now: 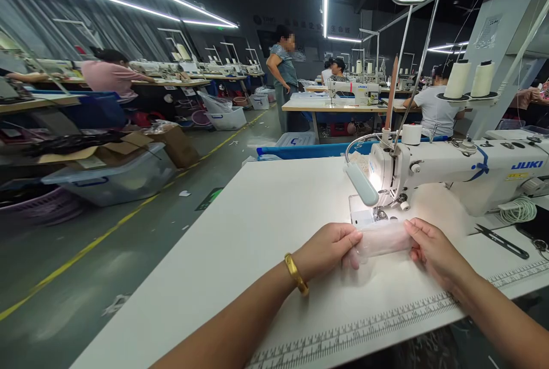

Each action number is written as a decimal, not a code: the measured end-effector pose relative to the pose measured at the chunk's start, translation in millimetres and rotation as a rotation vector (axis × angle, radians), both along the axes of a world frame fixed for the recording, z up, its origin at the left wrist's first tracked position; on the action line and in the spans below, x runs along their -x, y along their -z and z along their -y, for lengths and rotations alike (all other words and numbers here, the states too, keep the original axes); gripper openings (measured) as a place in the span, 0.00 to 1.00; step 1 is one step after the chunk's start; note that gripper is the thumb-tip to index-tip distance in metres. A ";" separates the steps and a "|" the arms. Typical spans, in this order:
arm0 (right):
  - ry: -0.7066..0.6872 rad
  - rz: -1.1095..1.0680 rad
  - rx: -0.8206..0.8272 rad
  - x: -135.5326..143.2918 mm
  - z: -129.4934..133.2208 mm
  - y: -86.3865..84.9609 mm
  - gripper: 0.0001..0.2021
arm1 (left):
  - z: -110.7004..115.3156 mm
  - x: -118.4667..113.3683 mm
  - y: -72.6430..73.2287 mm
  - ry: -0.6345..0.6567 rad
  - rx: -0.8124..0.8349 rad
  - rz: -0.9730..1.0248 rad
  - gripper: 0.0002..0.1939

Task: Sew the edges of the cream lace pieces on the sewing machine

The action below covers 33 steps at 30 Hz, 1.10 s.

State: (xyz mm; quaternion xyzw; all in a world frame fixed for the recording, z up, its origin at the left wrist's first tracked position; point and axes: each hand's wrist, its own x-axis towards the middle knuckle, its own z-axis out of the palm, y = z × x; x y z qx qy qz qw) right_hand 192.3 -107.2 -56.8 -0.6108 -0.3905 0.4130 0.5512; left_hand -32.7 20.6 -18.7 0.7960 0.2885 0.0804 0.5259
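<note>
A sheer pale pink fabric [385,238] is stretched between my two hands, just in front of the needle area of a white sewing machine [433,166]. At its left end my left hand [332,248] pinches the edge between thumb and fingers; a gold bangle [295,273] is on that wrist. My right hand [435,246] grips the other end, thumb on top. More of the thin fabric lies behind, under the machine arm. The machine's lamp lights the metal needle plate [362,218].
Black thread snips [502,241] lie on the white table [206,266] right of my right hand, near a coiled white cord [517,210]. A printed ruler [364,329] runs along the front edge. Two thread cones stand above the machine. Beyond, a person [283,77] stands and others sit at machines.
</note>
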 end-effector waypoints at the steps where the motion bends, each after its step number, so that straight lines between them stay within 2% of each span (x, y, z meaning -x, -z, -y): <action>1: 0.007 -0.027 -0.017 0.3 0.5 -1.0 0.25 | -0.3 -0.6 -0.2 0.004 -0.041 0.011 0.21; 7: 0.082 -0.147 -0.117 7.7 10.3 -9.8 0.24 | -1.8 -6.2 -5.3 -0.056 -0.234 0.112 0.18; 12: 0.148 -0.163 -0.281 13.2 19.3 -4.2 0.18 | -2.8 -12.9 -7.8 -0.112 -0.357 0.197 0.16; 13: 0.156 -0.094 -0.327 11.4 22.2 -1.9 0.16 | -4.0 -13.2 -7.2 -0.107 -0.408 0.234 0.15; 15: 0.102 0.176 -0.425 4.9 30.5 2.2 0.10 | -7.7 -10.9 -4.4 -0.056 -0.535 0.327 0.15; 17: -0.077 0.550 -0.532 -2.6 41.4 5.1 0.06 | -11.6 -3.4 -0.8 0.061 -0.657 0.386 0.18; 19: -0.303 0.893 -0.590 -6.9 52.2 6.5 0.09 | -12.9 8.7 2.3 0.214 -0.745 0.342 0.20; 21: -0.459 1.104 -0.578 -6.3 60.4 6.6 0.10 | -9.0 21.9 3.4 0.307 -0.819 0.224 0.20; 22: -0.496 1.159 -0.553 -4.4 63.0 6.2 0.10 | -5.1 27.4 3.1 0.315 -0.846 0.167 0.22; 24: -0.526 1.193 -0.514 0.8 65.5 4.4 0.12 | 5.4 34.0 1.4 0.259 -0.868 0.104 0.24; 26: -0.547 1.182 -0.501 5.8 65.5 1.3 0.14 | 16.3 32.9 0.4 0.161 -0.833 0.108 0.23; 28: -0.572 1.165 -0.511 9.5 64.5 -2.7 0.17 | 24.5 25.4 2.5 0.092 -0.769 0.126 0.15; 30: -0.583 1.137 -0.525 11.3 63.6 -6.4 0.20 | 28.6 14.4 8.4 0.076 -0.710 0.102 0.06; 33: -0.508 1.099 -0.551 9.8 61.4 -5.8 0.22 | 29.2 -0.3 21.4 0.056 -0.647 0.027 0.03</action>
